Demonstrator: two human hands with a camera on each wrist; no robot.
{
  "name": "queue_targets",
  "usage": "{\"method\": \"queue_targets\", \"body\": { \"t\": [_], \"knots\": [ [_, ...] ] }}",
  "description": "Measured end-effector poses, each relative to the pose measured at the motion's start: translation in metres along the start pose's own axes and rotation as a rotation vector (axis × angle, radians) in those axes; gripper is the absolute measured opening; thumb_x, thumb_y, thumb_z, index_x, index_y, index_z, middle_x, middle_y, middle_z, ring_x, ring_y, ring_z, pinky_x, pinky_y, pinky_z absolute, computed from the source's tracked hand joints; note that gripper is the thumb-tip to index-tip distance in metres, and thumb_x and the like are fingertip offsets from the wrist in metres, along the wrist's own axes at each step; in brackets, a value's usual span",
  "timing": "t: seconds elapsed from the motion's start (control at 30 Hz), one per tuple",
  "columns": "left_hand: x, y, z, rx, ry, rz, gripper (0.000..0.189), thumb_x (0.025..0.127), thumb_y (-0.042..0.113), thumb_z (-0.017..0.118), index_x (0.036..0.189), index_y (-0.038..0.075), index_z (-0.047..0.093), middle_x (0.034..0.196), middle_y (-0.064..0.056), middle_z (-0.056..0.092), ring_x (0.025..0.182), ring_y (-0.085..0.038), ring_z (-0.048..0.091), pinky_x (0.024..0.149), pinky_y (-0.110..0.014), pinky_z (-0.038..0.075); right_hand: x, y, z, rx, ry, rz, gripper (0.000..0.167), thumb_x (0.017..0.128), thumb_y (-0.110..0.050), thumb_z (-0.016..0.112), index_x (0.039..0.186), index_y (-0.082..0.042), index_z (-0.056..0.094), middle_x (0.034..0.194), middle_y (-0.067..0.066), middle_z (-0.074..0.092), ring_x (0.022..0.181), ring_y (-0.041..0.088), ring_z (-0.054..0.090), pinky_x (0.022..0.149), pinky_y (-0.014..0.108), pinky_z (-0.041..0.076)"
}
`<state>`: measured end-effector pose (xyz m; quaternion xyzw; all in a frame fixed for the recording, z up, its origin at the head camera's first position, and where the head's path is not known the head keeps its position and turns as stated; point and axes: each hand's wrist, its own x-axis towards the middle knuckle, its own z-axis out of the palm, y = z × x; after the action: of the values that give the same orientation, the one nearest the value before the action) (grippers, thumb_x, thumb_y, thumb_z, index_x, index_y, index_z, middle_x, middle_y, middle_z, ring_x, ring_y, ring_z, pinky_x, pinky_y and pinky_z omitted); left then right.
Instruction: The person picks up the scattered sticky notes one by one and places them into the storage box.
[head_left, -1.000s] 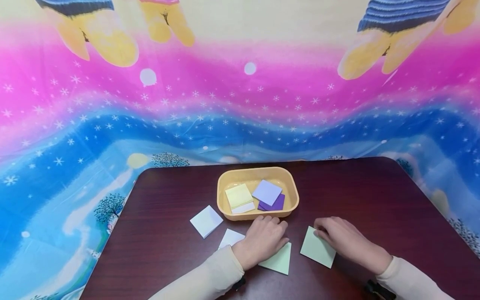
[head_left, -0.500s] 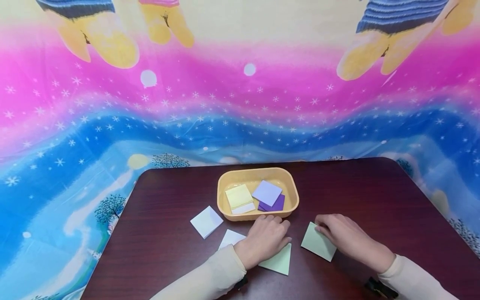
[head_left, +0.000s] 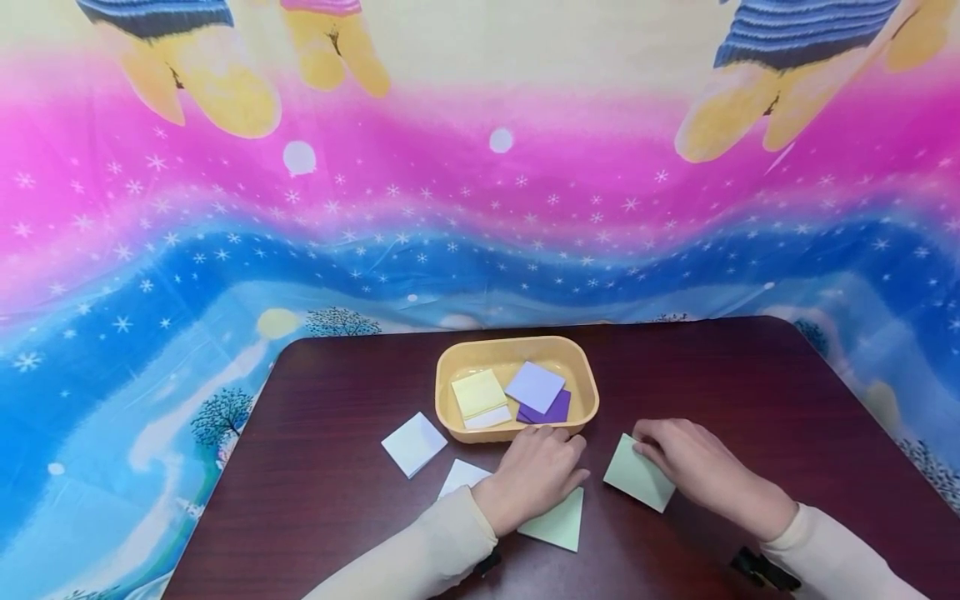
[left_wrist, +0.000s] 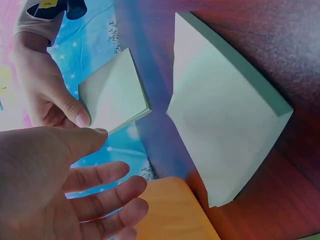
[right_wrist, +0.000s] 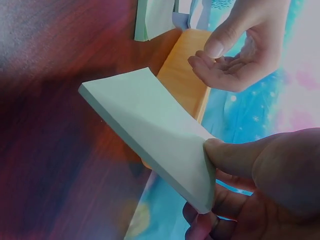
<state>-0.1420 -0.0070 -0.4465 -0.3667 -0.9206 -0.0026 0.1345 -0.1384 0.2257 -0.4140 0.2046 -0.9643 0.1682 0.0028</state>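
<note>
Lower centre of frame: pale-green square paper pad point(head_left: 555, 527) on dark reddish-brown table point(head_left: 697, 375), partly hidden by left hand point(head_left: 531, 477); fingers apart, gripping nothing. Lower right: right hand point(head_left: 697, 467), thumb and fingers clamped on second pale-green pad point(head_left: 636, 478), tilted. Lower left of centre: two white square pads point(head_left: 415, 446). Beyond, centre: tan plastic tray point(head_left: 480, 435); yellow pad point(head_left: 478, 390), white pad point(head_left: 489, 417), lavender pad point(head_left: 536, 386), purple pad point(head_left: 555, 407) already inside. Four pads visible outside.

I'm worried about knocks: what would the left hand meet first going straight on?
Along its forearm's line, probably the yellow tray: in the head view the left hand overlaps its near edge, but height is unclear; it might pass above.
</note>
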Motion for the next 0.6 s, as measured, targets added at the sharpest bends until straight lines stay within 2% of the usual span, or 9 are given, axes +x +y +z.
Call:
{"method": "queue_targets", "body": {
  "t": [0.33, 0.6],
  "knots": [
    [0.004, -0.004, -0.004, -0.001, 0.043, -0.01, 0.026, 0.092, 0.047, 0.07, 0.094, 0.021, 0.069, 0.082, 0.007, 0.069, 0.075, -0.012, 0.065, 0.058, -0.026, 0.042, 0.004, -0.001, -0.008, -0.007, 0.014, 0.007, 0.026, 0.093, -0.013, 0.07, 0.075, -0.025, 0.056, 0.062, -0.014, 0.038, 0.057, 0.0, 0.035, 0.053, 0.022, 0.031],
    [0.006, -0.006, -0.006, 0.012, 0.043, -0.011, 0.027, 0.093, 0.048, 0.069, 0.093, 0.021, 0.069, 0.078, 0.006, 0.067, 0.073, -0.012, 0.064, 0.057, -0.025, 0.04, 0.006, -0.004, -0.012, -0.006, 0.017, 0.0, 0.024, 0.094, -0.013, 0.07, 0.076, -0.024, 0.057, 0.062, -0.014, 0.04, 0.057, 0.001, 0.036, 0.053, 0.022, 0.031]
  ]
}}
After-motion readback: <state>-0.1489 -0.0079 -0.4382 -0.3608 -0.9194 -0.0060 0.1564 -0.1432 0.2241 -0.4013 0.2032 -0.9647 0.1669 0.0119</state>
